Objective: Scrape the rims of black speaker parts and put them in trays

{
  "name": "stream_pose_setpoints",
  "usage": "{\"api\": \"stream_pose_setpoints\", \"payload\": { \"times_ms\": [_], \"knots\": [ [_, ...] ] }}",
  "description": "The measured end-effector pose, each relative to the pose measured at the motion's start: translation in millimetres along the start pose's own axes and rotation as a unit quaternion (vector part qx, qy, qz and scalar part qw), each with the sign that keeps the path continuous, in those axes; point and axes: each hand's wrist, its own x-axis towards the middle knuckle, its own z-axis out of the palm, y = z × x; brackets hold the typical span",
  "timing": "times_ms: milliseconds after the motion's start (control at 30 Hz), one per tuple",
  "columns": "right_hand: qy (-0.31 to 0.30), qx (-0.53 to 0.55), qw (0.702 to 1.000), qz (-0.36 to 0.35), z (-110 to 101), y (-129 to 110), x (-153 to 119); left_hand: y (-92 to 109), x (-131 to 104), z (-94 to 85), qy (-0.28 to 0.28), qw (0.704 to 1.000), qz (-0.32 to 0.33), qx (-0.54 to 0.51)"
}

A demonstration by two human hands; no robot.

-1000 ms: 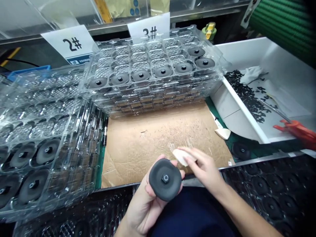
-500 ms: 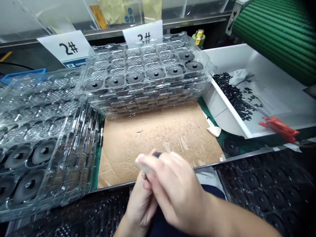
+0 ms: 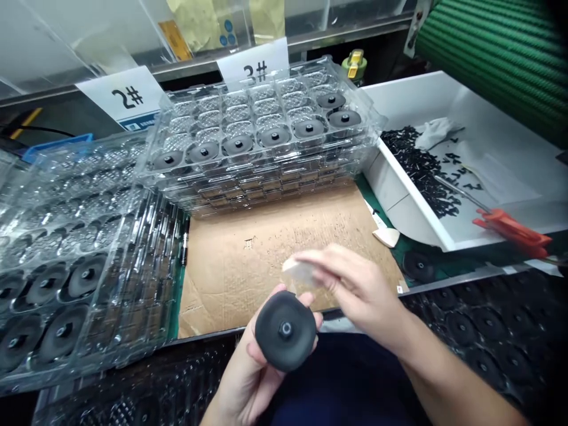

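Observation:
My left hand (image 3: 251, 378) is closed round a black rounded-square rubber-like disc (image 3: 275, 349), with its face and small central stub turned up towards me. To its upper right, my right hand (image 3: 361, 290) pinches a flat whitish pad (image 3: 302, 271), slightly smeared by motion; what it is made of I cannot tell. The pad is apart from the disc. Beneath both hands lies a brown cardboard sheet (image 3: 231, 254).
Stacked clear trays (image 3: 261, 168) holding black discs stand behind, more trays (image 3: 128, 248) at left. A white bin (image 3: 412, 195) with small black parts and red-handled cutters (image 3: 510, 231) is at right. A whitish piece (image 3: 387, 237) and black disc (image 3: 418, 266) lie beside the cardboard.
My hands were together over the disc. They have parted: my right hand moved up and right with the pad, and the disc's face now shows in my left hand.

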Motion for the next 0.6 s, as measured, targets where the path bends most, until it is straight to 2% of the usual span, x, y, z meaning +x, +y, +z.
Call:
{"api": "stream_pose_setpoints", "payload": {
  "times_ms": [67, 100, 200, 267, 333, 400, 433, 467, 533, 567, 600],
  "knots": [
    [0.057, -0.031, 0.993, 0.097, 11.4, 26.2, -14.1, 3.4, -1.5, 0.2, -0.018, 0.999, -0.013, -0.022],
    [0.064, -0.042, 0.989, 0.127, 19.9, 40.3, -24.2, 4.4, -1.4, -0.1, -0.022, 0.999, -0.017, -0.029],
    [0.019, -0.028, 0.987, 0.156, 44.7, 75.2, -54.8, 4.3, 2.4, -0.3, -0.026, 0.999, -0.031, -0.036],
    [0.0, -0.019, 0.986, 0.164, 48.3, 82.0, -65.1, 2.3, 6.1, 1.1, -0.031, 0.998, -0.042, -0.035],
    [0.031, -0.018, 0.983, 0.182, 36.7, 70.2, -62.8, -0.3, 8.7, 3.5, -0.034, 0.998, -0.047, -0.03],
    [0.101, -0.024, 0.98, 0.168, 15.5, 43.3, -51.2, -3.2, 9.7, 5.7, -0.033, 0.998, -0.047, -0.022],
    [0.132, -0.035, 0.983, 0.126, 4.6, 27.4, -44.0, -4.9, 9.7, 6.2, -0.029, 0.998, -0.045, -0.017],
    [0.141, -0.052, 0.987, 0.052, -5.1, 12.0, -37.0, -6.9, 9.6, 6.1, -0.023, 0.999, -0.045, -0.014],
    [0.085, -0.078, 0.988, -0.101, -18.1, -12.0, -26.0, -11.3, 9.8, 4.1, -0.008, 0.999, -0.047, -0.013],
    [0.038, -0.088, 0.986, -0.136, -21.3, -19.3, -22.6, -13.7, 10.4, 2.4, 0.0, 0.999, -0.045, -0.01],
    [-0.01, -0.099, 0.986, -0.133, -22.5, -23.6, -20.7, -16.3, 11.4, 0.6, 0.009, 0.999, -0.039, -0.002]
  ]
}}
